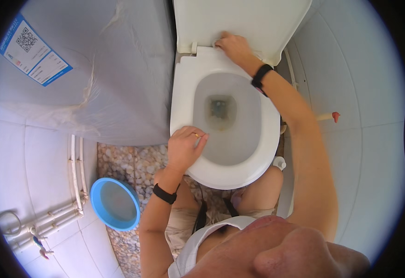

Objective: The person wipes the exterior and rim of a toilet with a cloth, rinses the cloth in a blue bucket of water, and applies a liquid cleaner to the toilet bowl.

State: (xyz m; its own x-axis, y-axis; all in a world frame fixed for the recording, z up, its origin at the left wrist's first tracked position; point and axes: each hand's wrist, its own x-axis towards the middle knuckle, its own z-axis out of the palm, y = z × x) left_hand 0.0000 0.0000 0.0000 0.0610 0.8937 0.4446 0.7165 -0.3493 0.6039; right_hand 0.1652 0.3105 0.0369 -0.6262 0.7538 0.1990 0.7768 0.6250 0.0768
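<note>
A white toilet seat [179,106] lies lowered on the toilet bowl, and its lid [239,21] stands raised behind it. At the back of the seat, by the hinge, my right hand [235,46] bends its fingers closed. A small whitish bit shows at its fingertips, too small to name. My left hand [185,147] is at the seat's left front edge, with curled fingers and the thumb drawn in beside them. Whatever lies under those fingers is hidden. Below the hands, the bowl [239,143] holds dark water at its drain.
A large grey appliance wrapped in plastic [119,74] stands close on the left. A blue basin [97,204] sits on the pebbled floor [140,160]. White pipes with a tap [40,248] run along the left wall. A red-tipped pipe [335,116] juts out on the right.
</note>
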